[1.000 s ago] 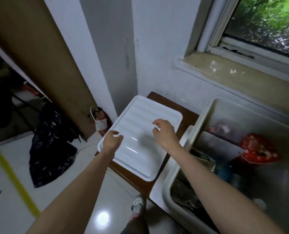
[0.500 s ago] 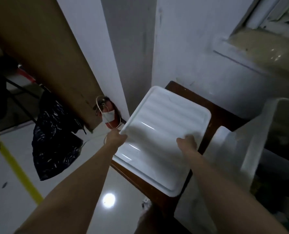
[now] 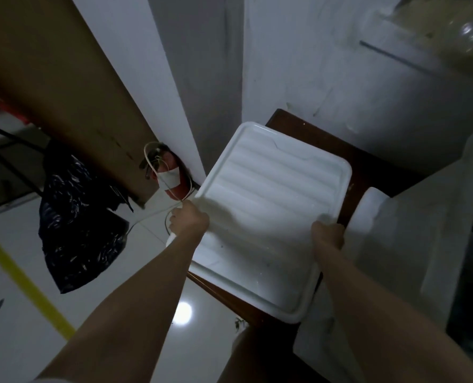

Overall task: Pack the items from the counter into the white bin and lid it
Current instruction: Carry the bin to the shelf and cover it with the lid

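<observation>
White lid [image 3: 271, 217], ribbed glossy plastic with rounded corners and no writing I can read, lies on the dark wooden counter [image 3: 368, 172]. My left hand [image 3: 188, 219] grips its left edge, my right hand [image 3: 328, 233] its right edge. The white bin [image 3: 423, 230] stands just right.

One lid [image 3: 271, 214], one white bin [image 3: 412, 244], two hands, one fire extinguisher [image 3: 171, 175], one black bag [image 3: 77, 230].

Dim, underexposed frame. Brightest spot is a round light reflection on the glossy floor [image 3: 183, 313] at lower centre; faint glare on the sill [image 3: 467, 31] upper right. Soft motion blur throughout, worst at right edge. Wide-angle bending of wall lines. Forearms cast soft shadow on the white lid [image 3: 271, 217].
</observation>
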`<state>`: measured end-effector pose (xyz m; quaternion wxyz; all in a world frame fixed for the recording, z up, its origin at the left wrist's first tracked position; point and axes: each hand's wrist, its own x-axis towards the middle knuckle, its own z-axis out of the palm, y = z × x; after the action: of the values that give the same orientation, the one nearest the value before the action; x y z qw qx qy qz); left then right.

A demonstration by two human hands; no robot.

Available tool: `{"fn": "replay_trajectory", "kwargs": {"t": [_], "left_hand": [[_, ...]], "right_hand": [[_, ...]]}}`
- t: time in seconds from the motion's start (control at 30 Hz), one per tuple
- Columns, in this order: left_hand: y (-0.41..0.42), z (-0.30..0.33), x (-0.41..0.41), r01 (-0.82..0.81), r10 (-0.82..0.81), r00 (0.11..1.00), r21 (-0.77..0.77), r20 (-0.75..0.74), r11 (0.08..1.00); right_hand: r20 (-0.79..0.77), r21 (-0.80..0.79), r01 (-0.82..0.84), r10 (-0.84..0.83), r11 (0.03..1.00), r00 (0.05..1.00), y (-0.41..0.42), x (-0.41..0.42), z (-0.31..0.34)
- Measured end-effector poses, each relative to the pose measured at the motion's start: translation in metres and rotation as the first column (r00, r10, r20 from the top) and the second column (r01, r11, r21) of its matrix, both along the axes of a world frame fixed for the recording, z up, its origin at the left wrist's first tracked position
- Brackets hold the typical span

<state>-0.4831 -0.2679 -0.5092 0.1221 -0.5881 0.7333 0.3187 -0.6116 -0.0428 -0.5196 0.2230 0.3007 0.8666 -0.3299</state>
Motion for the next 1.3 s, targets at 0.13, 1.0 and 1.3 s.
{"fn": "replay_trajectory", "kwargs": {"t": [0.13,1.0,1.3], "left_hand": [[-0.005,0.031,-0.007,0.006,-0.001,0.999,-0.143,0.033,0.99],[0.088,0.186,-0.018,0.124,-0.149,0.929,-0.095,-0.34,0.988],[0.178,0.207,-0.032,0.287,-0.336,0.856,-0.181,-0.392,0.941]], "right_hand": [[-0.087,-0.031,0.027,-0.03,0.999,0.996,-0.01,-0.001,0.031],[-0.711,-0.099,-0.135,0.025,0.986,0.703,0.071,-0.008,0.302],[-0.739,-0.06,0.048,-0.077,0.997,0.669,0.196,0.013,0.316]]}}
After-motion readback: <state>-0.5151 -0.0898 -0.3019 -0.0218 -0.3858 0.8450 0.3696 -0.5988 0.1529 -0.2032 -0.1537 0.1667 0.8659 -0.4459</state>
